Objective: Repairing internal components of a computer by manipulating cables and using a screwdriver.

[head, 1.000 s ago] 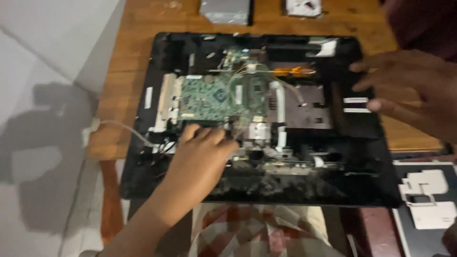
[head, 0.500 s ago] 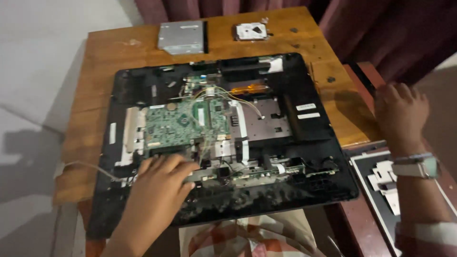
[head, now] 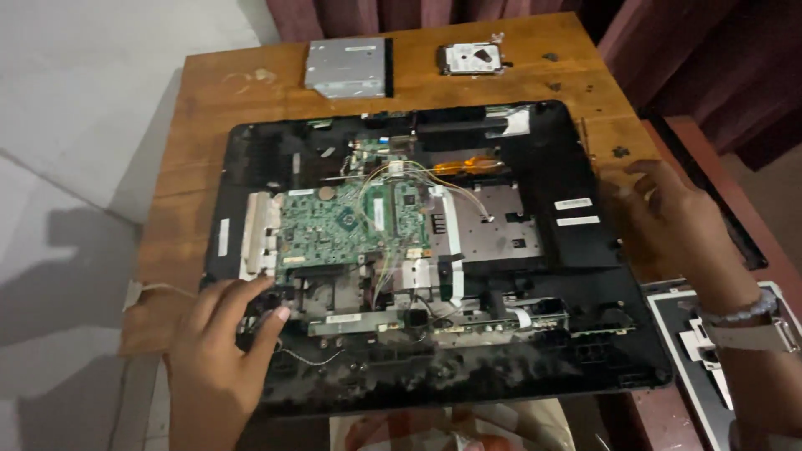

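my left hand (head: 219, 351) is resting with loosely spread fingers on the opened black computer chassis (head: 585, 276), green circuit board (head: 342, 225) just beyond my fingertips; my right hand (head: 672, 221), fingers curled and holding nothing, is touching its far edge.

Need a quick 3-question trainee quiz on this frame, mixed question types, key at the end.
1. True or false: the left hand rests on the lower-left corner of the opened computer chassis.
2. Which lies left on the wooden table: A) optical drive B) hard drive?
3. Fill in: the right hand is at the chassis's ___ edge.

Key: 1 true; 2 A; 3 right.
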